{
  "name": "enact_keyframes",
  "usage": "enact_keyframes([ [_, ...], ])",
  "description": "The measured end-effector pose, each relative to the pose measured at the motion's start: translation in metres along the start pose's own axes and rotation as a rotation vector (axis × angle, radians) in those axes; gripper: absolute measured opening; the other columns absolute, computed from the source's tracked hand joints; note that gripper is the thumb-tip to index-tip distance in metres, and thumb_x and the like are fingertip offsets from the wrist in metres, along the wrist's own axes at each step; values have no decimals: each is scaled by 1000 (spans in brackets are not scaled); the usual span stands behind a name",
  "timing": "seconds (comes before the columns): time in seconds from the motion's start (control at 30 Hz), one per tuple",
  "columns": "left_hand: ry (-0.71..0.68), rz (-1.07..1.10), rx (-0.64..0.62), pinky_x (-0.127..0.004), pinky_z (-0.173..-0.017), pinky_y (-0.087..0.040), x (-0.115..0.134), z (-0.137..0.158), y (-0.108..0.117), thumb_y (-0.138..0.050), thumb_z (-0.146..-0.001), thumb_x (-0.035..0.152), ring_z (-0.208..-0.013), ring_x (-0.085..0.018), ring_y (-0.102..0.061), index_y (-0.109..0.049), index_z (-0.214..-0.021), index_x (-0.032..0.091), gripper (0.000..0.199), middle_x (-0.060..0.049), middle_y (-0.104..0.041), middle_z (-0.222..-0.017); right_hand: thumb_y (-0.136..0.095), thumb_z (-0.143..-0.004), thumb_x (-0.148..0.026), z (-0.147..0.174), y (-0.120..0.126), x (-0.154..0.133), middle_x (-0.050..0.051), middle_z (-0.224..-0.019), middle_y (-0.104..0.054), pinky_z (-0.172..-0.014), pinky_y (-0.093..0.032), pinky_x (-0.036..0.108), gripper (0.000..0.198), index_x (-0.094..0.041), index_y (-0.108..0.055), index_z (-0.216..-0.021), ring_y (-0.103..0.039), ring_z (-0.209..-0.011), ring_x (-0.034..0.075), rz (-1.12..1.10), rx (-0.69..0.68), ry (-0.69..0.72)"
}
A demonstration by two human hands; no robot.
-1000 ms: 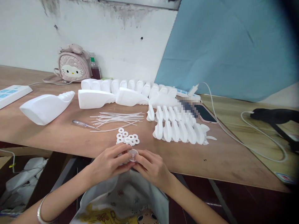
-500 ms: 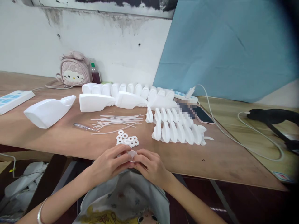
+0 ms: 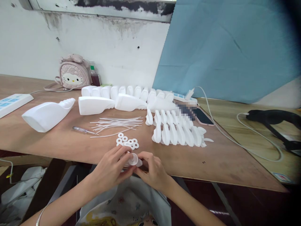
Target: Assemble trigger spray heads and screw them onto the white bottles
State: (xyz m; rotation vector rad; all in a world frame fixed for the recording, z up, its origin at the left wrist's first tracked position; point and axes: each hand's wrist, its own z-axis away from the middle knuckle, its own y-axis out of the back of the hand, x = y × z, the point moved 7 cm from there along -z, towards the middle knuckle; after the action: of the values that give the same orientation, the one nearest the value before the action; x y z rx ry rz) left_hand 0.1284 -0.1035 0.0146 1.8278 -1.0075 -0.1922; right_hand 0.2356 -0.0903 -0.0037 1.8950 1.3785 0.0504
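Note:
My left hand (image 3: 115,164) is closed round a small white plastic part with a round opening (image 3: 134,159), held just over the table's front edge. My right hand (image 3: 154,169) has its thumb and curled forefinger at the part's right side, where a narrower white end shows between them. Much of the part is hidden by my fingers. Right behind my left fingertips lies a loose group of flat white washers (image 3: 130,142). Beyond them, thin white tubes (image 3: 115,124) are spread in a bundle, with a clear-handled screwdriver (image 3: 82,129) to their left.
White bottles (image 3: 96,105) lie in rows at the back; another bottle (image 3: 48,114) lies at left. Curved white plastic pieces (image 3: 172,135) stand in two rows at right, near a phone (image 3: 204,116) and a white cable (image 3: 221,135). A box of white pieces (image 3: 23,188) stands below left.
My right fingers have moved off the round opening to the part's right side, so more of the part shows. The head view has shifted slightly.

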Motion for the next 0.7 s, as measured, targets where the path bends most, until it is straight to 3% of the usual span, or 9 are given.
enact_keyframes([
  [0.2,-45,66,-13,-31,-76,-43,-2,-7,12,-49,-82,19,-88,-18,-52,-54,-95,18,15,-8,-58,-100,-50,-85,-36,3,-1,1,6,-82,-65,-58,-52,26,27,-18,-40,-102,-65,-70,17,-15,-8,10],
  [0.33,90,-226,124,-31,-71,-41,-43,-13,45,-43,-85,18,-82,-19,-52,-61,-91,17,18,-8,-60,-91,-57,-81,-38,3,-2,3,5,-81,-64,-57,-51,25,33,-18,-41,-102,-65,-68,16,-20,-8,-11],
  [0.43,272,-569,-64,-35,-65,-37,-82,-15,50,-49,-83,24,-77,-24,-52,-67,-77,18,20,-8,-62,-83,-57,-81,-37,3,-3,3,4,-79,-64,-56,-50,25,32,-19,-40,-101,-64,-66,16,-39,-16,-23],
  [0.53,359,-673,-292,-36,-66,-36,-104,-10,40,-51,-80,20,-80,-26,-53,-69,-71,19,20,-10,-64,-82,-56,-82,-38,3,-3,4,4,-81,-64,-58,-51,25,32,-19,-41,-102,-65,-69,17,-34,-25,-39],
  [0.7,323,-689,-324,-36,-70,-36,-106,-8,27,-49,-80,18,-88,-28,-53,-67,-70,16,21,-11,-64,-86,-56,-82,-38,4,-5,5,5,-83,-65,-61,-52,27,32,-19,-41,-103,-65,-72,18,-25,-29,-42],
])
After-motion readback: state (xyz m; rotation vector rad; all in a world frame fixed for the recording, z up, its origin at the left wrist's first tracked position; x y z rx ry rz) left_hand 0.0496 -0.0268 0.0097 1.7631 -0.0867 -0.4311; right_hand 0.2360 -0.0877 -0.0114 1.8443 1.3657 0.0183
